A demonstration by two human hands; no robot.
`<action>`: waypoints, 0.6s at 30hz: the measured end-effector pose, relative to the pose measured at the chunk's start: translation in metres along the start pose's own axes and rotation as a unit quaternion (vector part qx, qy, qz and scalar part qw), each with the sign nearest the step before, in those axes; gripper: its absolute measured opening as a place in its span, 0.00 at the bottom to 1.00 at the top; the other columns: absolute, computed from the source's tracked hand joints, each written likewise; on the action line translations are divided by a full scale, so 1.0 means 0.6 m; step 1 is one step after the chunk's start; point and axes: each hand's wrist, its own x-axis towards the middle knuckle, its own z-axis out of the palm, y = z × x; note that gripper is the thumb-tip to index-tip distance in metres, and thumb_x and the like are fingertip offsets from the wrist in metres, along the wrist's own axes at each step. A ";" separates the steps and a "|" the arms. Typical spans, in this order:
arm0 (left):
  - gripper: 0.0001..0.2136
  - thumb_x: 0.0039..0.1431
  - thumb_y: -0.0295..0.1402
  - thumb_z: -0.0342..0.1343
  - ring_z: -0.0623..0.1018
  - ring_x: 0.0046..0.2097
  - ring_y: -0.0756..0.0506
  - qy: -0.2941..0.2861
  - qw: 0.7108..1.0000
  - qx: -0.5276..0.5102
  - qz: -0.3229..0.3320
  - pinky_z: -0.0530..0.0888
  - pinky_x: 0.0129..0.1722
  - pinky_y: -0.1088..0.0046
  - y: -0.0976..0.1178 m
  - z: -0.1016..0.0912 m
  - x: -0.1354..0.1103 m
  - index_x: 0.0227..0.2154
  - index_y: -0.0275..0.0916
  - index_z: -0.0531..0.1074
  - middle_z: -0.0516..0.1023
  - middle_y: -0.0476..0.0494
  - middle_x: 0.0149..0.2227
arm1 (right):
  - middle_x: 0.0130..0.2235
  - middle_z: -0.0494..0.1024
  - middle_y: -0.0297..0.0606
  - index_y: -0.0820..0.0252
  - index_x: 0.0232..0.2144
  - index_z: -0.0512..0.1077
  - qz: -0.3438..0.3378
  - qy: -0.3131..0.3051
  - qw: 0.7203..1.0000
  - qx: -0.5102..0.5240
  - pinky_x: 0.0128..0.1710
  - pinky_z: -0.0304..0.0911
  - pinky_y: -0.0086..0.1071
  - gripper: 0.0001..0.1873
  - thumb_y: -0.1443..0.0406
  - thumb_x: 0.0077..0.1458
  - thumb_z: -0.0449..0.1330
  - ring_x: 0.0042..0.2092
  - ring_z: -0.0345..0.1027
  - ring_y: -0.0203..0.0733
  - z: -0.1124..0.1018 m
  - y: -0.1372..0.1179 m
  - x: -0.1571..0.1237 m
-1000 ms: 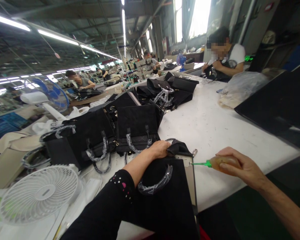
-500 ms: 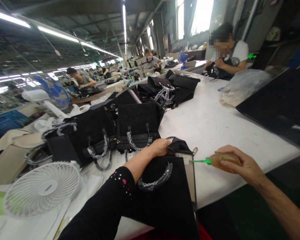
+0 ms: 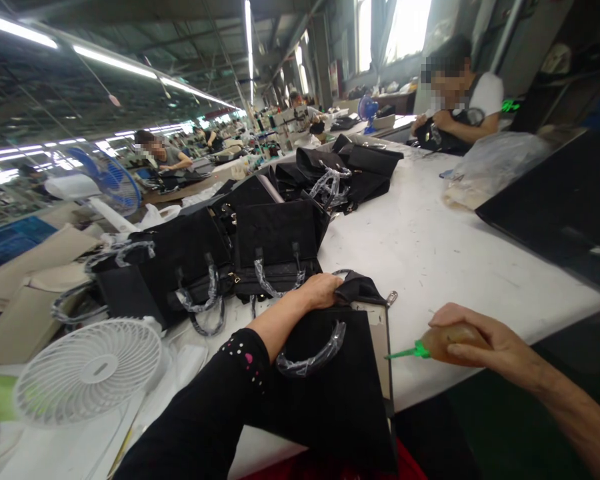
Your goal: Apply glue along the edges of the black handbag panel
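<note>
A black handbag (image 3: 330, 393) lies flat at the near edge of the white table (image 3: 430, 253), its plastic-wrapped handle (image 3: 313, 357) facing me. My left hand (image 3: 323, 291) rests closed on the bag's top edge, gripping the black fabric there. My right hand (image 3: 485, 343) is wrapped round a small amber squeeze bottle (image 3: 443, 343) with a green nozzle (image 3: 405, 351). The nozzle tip points left, close to the bag's right side edge.
Several more black handbags (image 3: 240, 253) with wrapped handles are piled beyond the left hand. A white desk fan (image 3: 87, 370) stands at the near left, a blue fan (image 3: 107, 183) behind it. A plastic bag (image 3: 485, 170) and a black panel (image 3: 555, 200) lie right. Other workers sit farther off.
My right hand with the bottle has dropped slightly, so the nozzle tip is lower along the bag's right edge. The left hand has stayed on the bag's top.
</note>
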 end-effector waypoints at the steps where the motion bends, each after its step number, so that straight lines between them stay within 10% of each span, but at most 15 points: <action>1: 0.12 0.64 0.42 0.56 0.83 0.48 0.37 0.001 1.000 -0.001 0.001 0.72 0.40 0.71 0.000 0.001 0.000 0.38 0.41 0.79 0.84 0.39 0.41 | 0.47 0.78 0.40 0.49 0.45 0.75 -0.003 0.004 1.000 -0.001 0.45 0.71 0.43 0.16 0.51 0.58 0.67 0.48 0.74 0.54 0.001 0.000 -0.002; 5: 0.12 0.65 0.41 0.56 0.82 0.48 0.37 0.002 1.000 -0.005 0.001 0.72 0.40 0.70 0.000 0.000 -0.001 0.40 0.40 0.79 0.84 0.39 0.42 | 0.50 0.77 0.40 0.47 0.47 0.75 -0.004 0.091 0.995 -0.031 0.47 0.70 0.44 0.19 0.50 0.57 0.69 0.49 0.72 0.55 0.004 0.006 -0.012; 18: 0.13 0.65 0.42 0.56 0.82 0.49 0.36 -0.004 1.000 0.002 -0.011 0.74 0.42 0.70 0.011 -0.008 -0.007 0.40 0.40 0.80 0.84 0.38 0.43 | 0.47 0.78 0.39 0.45 0.44 0.76 -0.022 0.043 0.998 -0.031 0.45 0.74 0.41 0.14 0.53 0.57 0.69 0.50 0.75 0.55 0.007 -0.006 -0.023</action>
